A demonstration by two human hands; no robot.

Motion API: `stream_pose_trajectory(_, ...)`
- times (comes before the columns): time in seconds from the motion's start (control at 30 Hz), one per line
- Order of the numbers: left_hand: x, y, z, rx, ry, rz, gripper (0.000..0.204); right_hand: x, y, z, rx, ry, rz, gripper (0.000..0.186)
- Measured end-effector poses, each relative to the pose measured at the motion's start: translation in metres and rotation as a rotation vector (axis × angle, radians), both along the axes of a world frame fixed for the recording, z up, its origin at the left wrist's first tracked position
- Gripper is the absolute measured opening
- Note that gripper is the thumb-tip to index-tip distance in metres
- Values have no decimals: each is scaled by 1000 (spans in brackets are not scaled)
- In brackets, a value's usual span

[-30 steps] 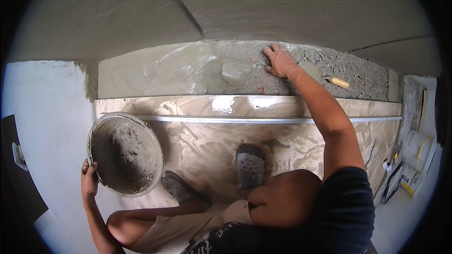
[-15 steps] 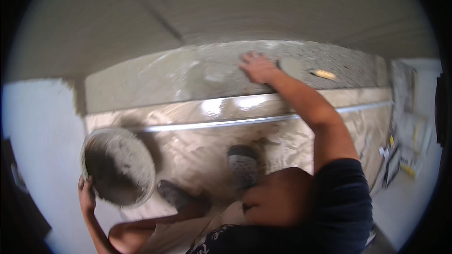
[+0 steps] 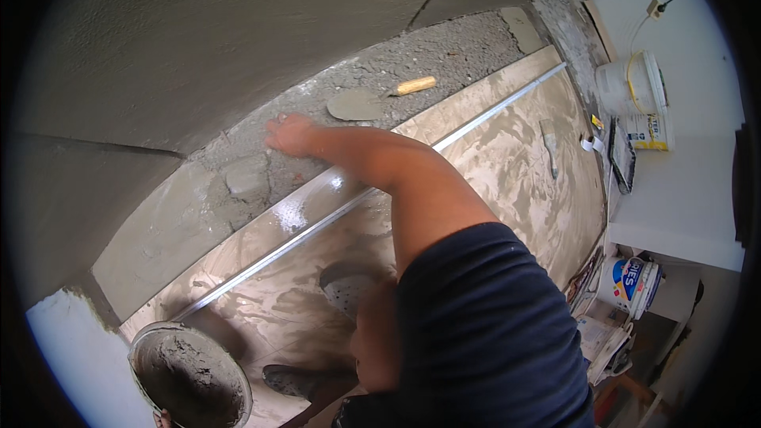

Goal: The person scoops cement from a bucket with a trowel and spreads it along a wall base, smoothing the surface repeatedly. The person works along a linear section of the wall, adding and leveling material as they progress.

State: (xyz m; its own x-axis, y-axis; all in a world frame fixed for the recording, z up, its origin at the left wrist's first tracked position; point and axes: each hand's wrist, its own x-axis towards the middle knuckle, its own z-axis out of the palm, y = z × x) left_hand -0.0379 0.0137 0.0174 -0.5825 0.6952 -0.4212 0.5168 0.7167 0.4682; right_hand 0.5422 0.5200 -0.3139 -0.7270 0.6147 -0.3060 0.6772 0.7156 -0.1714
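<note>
A grey plastered wall point(image 3: 238, 24) is met by a strip of mortar point(image 3: 468, 47), smooth and wet at the left, rough at the right, and bordered by floor tiles point(image 3: 507, 198) smeared with cement. At the lower left, a round bucket point(image 3: 157, 358) is lined with lumpy grey mix point(image 3: 194, 384); its rim seems to be clamped by the fingers of the left hand point(image 3: 162, 418), though most of that hand is cut off. From near the bucket, a long metal bar point(image 3: 277, 252) is laid across the tiles. Over the strip, the right hand point(image 3: 291, 135) is held with fingers slightly apart and nothing gripped; whether the mortar is touched cannot be told. Just beyond, a wooden-handled trowel point(image 3: 357, 105) is rested on the strip. Bar and tiles are partly hidden by the right arm and dark sleeve point(image 3: 491, 309). Farther right, a brush point(image 3: 549, 147) is laid on the tiles. At the far right, a white tub point(image 3: 622, 87) and a white-and-blue pail point(image 3: 625, 284) are seen, contents hidden.
</note>
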Motion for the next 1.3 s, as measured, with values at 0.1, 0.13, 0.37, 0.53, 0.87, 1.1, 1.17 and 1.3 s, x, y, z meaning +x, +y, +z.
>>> stream_pose_trajectory(0.1,4,1,1,20,0,3,34,-11,2,8,-61,32,-117,25)
stream_pose_trajectory(0.13,2,-5,2,27,5,8,34,-15,4,11,-93,54,-163,26)
stream_pose_trajectory(0.37,11,14,-18,227,-518,282,41,44,54,11,-203,491,-407,44)
stream_pose_trajectory(0.53,20,5,-11,266,-507,383,47,101,30,56,-1402,1343,-891,28)
stream_pose_trajectory(0.87,-8,16,-6,218,-476,252,42,84,35,26,-971,1002,-1268,21)
stream_pose_trajectory(1.1,25,-19,17,152,-210,388,37,37,10,43,-1184,1075,-1201,31)
stream_pose_trajectory(1.17,20,-8,18,133,-214,409,24,57,-14,44,-1236,1067,-1207,29)
stream_pose_trajectory(1.3,6,0,9,112,-217,404,11,122,-62,66,-1232,1063,-1301,27)
